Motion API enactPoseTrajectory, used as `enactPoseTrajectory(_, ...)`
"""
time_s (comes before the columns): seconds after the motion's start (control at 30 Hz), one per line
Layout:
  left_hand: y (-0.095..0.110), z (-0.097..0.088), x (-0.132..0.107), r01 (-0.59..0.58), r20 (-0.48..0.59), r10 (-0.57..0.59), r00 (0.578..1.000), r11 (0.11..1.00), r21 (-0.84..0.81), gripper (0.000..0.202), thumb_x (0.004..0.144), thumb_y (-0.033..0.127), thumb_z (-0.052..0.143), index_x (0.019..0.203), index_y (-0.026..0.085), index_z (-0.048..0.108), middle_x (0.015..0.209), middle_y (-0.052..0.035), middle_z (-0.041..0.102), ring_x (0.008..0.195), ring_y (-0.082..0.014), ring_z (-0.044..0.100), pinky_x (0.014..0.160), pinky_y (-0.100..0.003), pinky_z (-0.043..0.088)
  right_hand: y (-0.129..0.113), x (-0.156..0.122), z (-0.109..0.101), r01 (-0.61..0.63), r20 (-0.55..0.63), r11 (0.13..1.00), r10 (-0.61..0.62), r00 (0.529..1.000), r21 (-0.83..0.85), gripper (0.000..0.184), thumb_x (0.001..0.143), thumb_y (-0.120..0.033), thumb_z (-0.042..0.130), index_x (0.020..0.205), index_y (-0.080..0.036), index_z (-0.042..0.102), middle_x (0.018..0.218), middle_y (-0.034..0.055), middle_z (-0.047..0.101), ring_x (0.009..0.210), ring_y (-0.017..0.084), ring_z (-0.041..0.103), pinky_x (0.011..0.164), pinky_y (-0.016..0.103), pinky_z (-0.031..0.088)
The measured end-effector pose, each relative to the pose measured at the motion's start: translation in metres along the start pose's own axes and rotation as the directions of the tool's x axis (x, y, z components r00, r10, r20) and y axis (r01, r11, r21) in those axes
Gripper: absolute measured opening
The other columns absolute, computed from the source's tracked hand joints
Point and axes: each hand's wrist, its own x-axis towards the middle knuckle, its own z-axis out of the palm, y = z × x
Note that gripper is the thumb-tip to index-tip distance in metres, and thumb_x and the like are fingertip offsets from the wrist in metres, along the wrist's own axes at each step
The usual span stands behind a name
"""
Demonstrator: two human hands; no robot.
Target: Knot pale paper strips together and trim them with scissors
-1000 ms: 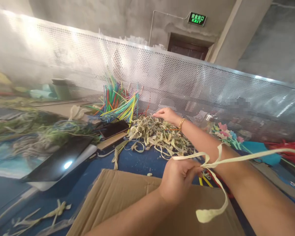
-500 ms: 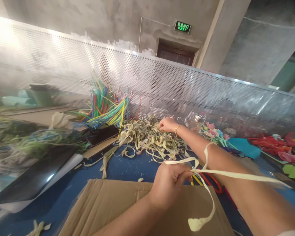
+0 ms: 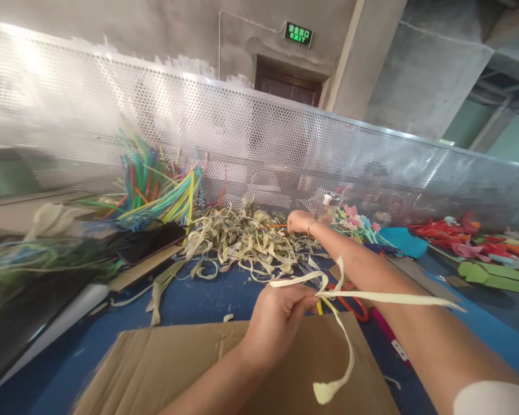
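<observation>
My left hand (image 3: 277, 320) is closed in a pinch on a bunch of pale cream strips (image 3: 372, 297) above a sheet of brown cardboard (image 3: 173, 369). The strips fan out from the pinch, one to the right and one curling down. My right hand (image 3: 298, 221) reaches far across the blue table into a heap of the same cream strips (image 3: 242, 242). Its fingers are closed around a thin orange stick (image 3: 273, 226) at the heap's back edge.
A bundle of coloured plastic sticks (image 3: 160, 190) leans against the perforated metal screen (image 3: 259, 138). A dark phone (image 3: 145, 242) lies left of the heap. Red-handled scissors (image 3: 354, 308) lie under my right forearm. Paper flowers (image 3: 354, 222) and red and green pieces (image 3: 484, 253) fill the right.
My right hand has gone from lying flat on the heap to closing on an orange stick. The view has swung to the right. My left hand keeps its pinch.
</observation>
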Motion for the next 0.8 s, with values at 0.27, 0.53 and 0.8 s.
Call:
enactPoseTrajectory(0.27, -0.002, 0.001, 0.0, 0.009, 0.071, -0.011, 0.997, 1.0, 0.028, 0.032, 0.093, 0.032, 0.048, 0.071, 0.019, 0.067, 0.07, -0.0008, 0.066, 0.07, -0.0139, 0.059, 0.068, -0.022, 0.039, 0.026, -0.012, -0.028, 0.256, -0.157, 0.823, -0.204, 0.966, 0.506, 0.024, 0.079, -0.033, 0.066, 0.09, -0.014, 0.076, 0.081, 0.0045, 0.073, 0.066, 0.01, 0.06, 0.066, 0.021, 0.045)
enactPoseTrajectory(0.53, -0.004, 0.002, -0.002, -0.001, 0.081, -0.005, 0.997, 0.997, 0.073, 0.033, 0.093, 0.031, 0.047, 0.072, 0.018, 0.068, 0.068, -0.0009, 0.065, 0.066, -0.0132, 0.056, 0.065, -0.022, 0.038, 0.025, -0.021, -0.019, 0.258, -0.323, 0.764, -0.07, 0.944, 0.591, 0.014, 0.079, -0.025, 0.063, 0.08, -0.012, 0.069, 0.072, 0.0028, 0.069, 0.064, 0.011, 0.06, 0.063, 0.021, 0.044)
enactPoseTrajectory(0.8, -0.003, 0.004, -0.002, -0.013, 0.047, 0.011, 0.999, 0.998, 0.063, 0.027, 0.091, 0.024, 0.05, 0.072, 0.017, 0.068, 0.066, -0.0001, 0.064, 0.063, -0.0117, 0.055, 0.063, -0.021, 0.038, 0.0, -0.016, -0.056, 0.315, -0.256, 0.867, -0.228, 0.939, 0.386, 0.032, 0.08, -0.046, 0.064, 0.075, -0.016, 0.069, 0.076, 0.0058, 0.07, 0.068, 0.015, 0.062, 0.066, 0.025, 0.043)
